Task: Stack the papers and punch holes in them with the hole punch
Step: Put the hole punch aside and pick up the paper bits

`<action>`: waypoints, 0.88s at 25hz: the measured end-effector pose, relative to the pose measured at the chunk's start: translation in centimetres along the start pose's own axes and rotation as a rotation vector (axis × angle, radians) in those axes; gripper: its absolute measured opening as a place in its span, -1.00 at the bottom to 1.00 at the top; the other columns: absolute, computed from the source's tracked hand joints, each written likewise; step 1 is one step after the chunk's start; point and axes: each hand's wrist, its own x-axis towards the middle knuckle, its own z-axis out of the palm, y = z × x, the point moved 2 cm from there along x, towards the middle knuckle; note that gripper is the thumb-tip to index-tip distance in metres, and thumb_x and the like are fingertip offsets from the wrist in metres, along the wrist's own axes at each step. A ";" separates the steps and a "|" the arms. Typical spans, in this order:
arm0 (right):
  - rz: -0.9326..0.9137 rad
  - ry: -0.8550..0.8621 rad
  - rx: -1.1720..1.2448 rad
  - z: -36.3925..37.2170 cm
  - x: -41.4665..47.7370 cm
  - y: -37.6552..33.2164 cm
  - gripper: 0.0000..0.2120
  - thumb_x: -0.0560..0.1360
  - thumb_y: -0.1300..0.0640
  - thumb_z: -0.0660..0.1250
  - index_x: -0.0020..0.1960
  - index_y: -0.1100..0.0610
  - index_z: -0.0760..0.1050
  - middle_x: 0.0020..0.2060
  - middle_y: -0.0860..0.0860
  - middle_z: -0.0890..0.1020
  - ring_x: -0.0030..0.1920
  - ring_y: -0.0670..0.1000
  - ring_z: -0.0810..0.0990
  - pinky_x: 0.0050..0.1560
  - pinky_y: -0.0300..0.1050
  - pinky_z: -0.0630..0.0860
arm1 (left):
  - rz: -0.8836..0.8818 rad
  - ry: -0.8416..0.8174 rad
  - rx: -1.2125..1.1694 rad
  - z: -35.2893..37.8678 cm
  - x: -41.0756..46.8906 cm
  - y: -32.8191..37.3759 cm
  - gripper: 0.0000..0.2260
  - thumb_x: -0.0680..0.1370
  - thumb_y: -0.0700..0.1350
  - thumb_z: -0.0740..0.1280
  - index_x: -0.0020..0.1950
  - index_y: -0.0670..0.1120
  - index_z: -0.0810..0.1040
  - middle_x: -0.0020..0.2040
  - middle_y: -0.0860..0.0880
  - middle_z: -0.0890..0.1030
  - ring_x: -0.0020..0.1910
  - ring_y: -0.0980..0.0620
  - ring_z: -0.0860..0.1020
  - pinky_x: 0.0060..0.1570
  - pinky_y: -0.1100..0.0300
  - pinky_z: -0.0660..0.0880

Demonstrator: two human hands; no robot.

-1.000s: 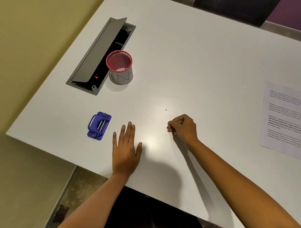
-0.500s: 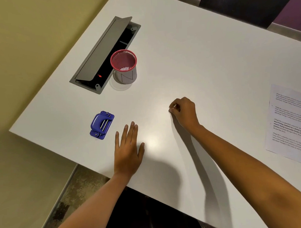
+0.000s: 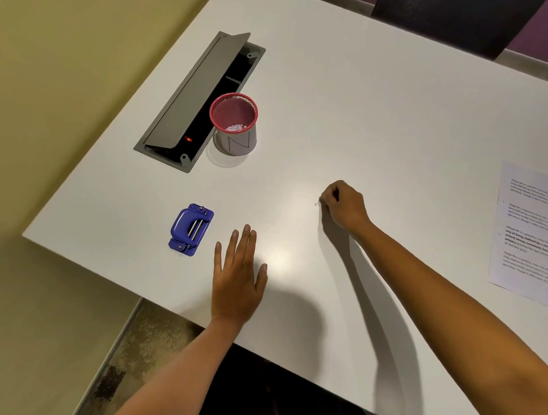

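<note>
One hole punch (image 3: 191, 229), blue with two metal pins showing, sits on the white table (image 3: 372, 117) near its front left edge, just beside the left hand and not touching it. One printed paper (image 3: 530, 232) lies at the right edge of the view, well apart from the punch; whether more sheets lie under it cannot be told.

The left hand (image 3: 238, 286) lies flat on the table, palm down, fingers straight and close together, holding nothing. The right hand (image 3: 344, 205) is near the middle of the table with its fingers curled in and the fingertips pinched together at the surface; whether anything is between them cannot be told. One tiny round speck (image 3: 315, 204) lies on the table just beside those fingertips.

Farther back stands one red mesh cup (image 3: 235, 125) with small white bits in the bottom. Right beside it, set into the table, is one grey cable box (image 3: 197, 101) with its lid tilted up and one red light glowing inside.
</note>
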 end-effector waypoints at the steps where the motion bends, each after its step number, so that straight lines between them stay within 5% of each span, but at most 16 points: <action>1: 0.093 0.025 0.163 -0.2 -0.2 0.3 -0.90 0.52 0.34 0.16 -0.11 0.22 0.42 -0.17 0.12 0.64 -0.25 0.02 0.57 -0.35 -0.45 0.42 | 0.001 -0.002 0.002 0.0 0.0 0.0 -0.46 0.60 0.01 0.14 0.55 -0.11 0.13 0.57 -0.01 0.14 0.56 -0.01 0.09 0.50 -0.11 0.10; 4: 0.250 0.051 0.469 -0.5 -0.8 1.1 -0.87 0.50 0.40 0.16 -0.05 0.26 0.45 -0.20 0.18 0.64 -0.31 0.09 0.60 -0.17 -0.12 0.57 | 0.009 -0.004 0.005 0.0 0.0 0.0 -0.46 0.60 0.01 0.13 0.55 -0.12 0.13 0.57 -0.01 0.15 0.56 -0.02 0.10 0.49 -0.12 0.11; 8: -0.015 0.060 0.084 -0.2 -0.7 0.4 -0.91 0.46 0.28 0.31 -0.13 0.20 0.60 -0.29 0.00 0.65 -0.31 -0.03 0.56 -0.28 -0.47 0.41 | 0.010 -0.009 0.005 0.0 0.0 -0.1 -0.46 0.60 0.01 0.13 0.55 -0.12 0.12 0.57 -0.02 0.14 0.56 -0.02 0.08 0.49 -0.13 0.11; 12: -0.224 0.066 -0.101 0.5 -0.4 -0.1 -0.94 0.40 0.33 0.38 -0.23 0.24 0.62 -0.29 0.04 0.68 -0.30 -0.05 0.54 -0.28 -0.50 0.36 | 0.005 -0.023 0.013 0.0 0.0 -0.1 -0.45 0.60 0.02 0.11 0.56 -0.11 0.11 0.58 -0.01 0.13 0.56 -0.01 0.08 0.49 -0.13 0.10; 14: -0.262 0.055 -0.169 0.6 -0.3 -0.2 -0.91 0.39 0.37 0.39 -0.24 0.23 0.62 -0.30 0.05 0.68 -0.31 -0.05 0.55 -0.24 -0.44 0.42 | 0.004 -0.029 0.019 0.0 0.1 0.0 -0.45 0.60 0.03 0.11 0.56 -0.11 0.11 0.58 -0.01 0.12 0.56 -0.01 0.07 0.50 -0.13 0.10; 17: -0.321 0.027 -0.315 0.7 0.1 -0.5 -0.88 0.39 0.41 0.35 -0.22 0.25 0.63 -0.26 0.07 0.70 -0.22 0.06 0.63 -0.17 -0.07 0.57 | 0.004 -0.035 0.025 0.0 0.0 -0.1 -0.45 0.61 0.03 0.10 0.56 -0.11 0.10 0.58 -0.01 0.11 0.57 -0.01 0.06 0.50 -0.13 0.08; 22: -0.291 -0.037 -0.562 1.4 0.8 -0.7 -0.89 0.44 0.33 0.29 -0.20 0.31 0.58 -0.25 0.18 0.66 -0.23 0.18 0.63 -0.22 0.02 0.60 | 0.004 -0.046 0.027 0.0 0.1 0.0 -0.45 0.61 0.04 0.09 0.56 -0.10 0.09 0.58 -0.01 0.10 0.57 -0.01 0.05 0.51 -0.12 0.07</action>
